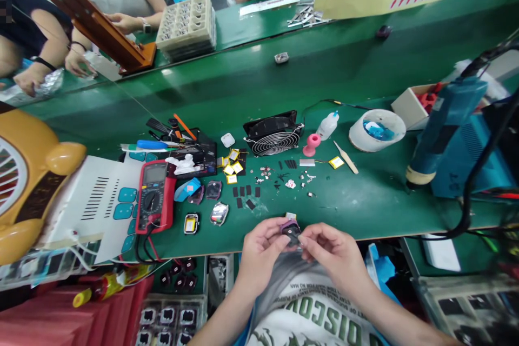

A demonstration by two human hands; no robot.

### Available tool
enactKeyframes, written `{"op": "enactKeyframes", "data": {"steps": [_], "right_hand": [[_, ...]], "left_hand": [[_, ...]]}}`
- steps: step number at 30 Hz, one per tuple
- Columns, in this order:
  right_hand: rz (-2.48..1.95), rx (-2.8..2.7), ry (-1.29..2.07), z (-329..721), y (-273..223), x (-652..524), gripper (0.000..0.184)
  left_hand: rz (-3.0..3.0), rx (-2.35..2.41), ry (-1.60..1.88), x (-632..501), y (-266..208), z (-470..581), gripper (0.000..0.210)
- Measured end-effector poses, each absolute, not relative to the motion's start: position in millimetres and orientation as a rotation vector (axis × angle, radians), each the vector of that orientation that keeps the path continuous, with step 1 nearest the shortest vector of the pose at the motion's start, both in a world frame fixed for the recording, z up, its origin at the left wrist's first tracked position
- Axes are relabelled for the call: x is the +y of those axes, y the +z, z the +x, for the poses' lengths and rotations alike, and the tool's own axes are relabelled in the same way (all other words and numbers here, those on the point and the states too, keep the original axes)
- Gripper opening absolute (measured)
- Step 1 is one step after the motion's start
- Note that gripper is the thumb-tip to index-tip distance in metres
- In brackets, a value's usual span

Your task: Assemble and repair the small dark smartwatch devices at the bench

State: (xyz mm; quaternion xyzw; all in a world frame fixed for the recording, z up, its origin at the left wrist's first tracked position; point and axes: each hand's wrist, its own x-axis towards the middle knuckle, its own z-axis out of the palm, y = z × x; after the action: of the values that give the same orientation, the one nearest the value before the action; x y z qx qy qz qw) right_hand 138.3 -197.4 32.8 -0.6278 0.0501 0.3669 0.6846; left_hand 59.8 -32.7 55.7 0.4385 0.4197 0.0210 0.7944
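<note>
A green workbench is shown, with the left hand and right hand held together near its front edge. A red-framed multimeter is laid at the left; a black fan is stood farther back. Between the hands, a dark case is gripped by the left; whether anything is pinched by the right cannot be told. Black rectangles are laid beyond.
</note>
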Motion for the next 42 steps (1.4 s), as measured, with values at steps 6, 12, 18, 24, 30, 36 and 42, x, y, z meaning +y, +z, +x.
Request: {"op": "enactKeyframes", "data": {"steps": [6, 12, 18, 24, 30, 36, 42], "right_hand": [[-1.372, 0.094, 0.874, 146.2, 37.7, -197.5, 0.052], [-1.366, 0.047, 0.947, 151.6, 35.3, -207.0, 0.041], [-1.371, 0.046, 0.957, 151.7, 31.0, -209.1, 0.038], [-1.356, 0.069, 0.961, 153.0, 35.2, -206.8, 0.041], [-1.346, 0.1, 0.944, 153.9, 44.1, -199.7, 0.048], [-1.361, 0.135, 0.881, 148.1, 43.1, -194.0, 0.05], [-1.362, 0.129, 0.902, 153.7, 47.6, -194.8, 0.051]], "left_hand": [[0.949, 0.9, 0.049, -33.8, 55.1, 59.4, 0.057], [0.97, 0.892, 0.04, -32.3, 58.3, 59.1, 0.054], [0.98, 0.898, 0.026, -32.1, 59.0, 59.9, 0.051], [0.976, 0.903, 0.024, -32.0, 60.1, 60.1, 0.054], [0.965, 0.908, 0.023, -32.9, 60.2, 59.6, 0.055], [0.966, 0.905, 0.031, -33.0, 59.3, 58.6, 0.055], [0.96, 0.873, 0.008, -31.1, 59.6, 58.6, 0.057]]}}
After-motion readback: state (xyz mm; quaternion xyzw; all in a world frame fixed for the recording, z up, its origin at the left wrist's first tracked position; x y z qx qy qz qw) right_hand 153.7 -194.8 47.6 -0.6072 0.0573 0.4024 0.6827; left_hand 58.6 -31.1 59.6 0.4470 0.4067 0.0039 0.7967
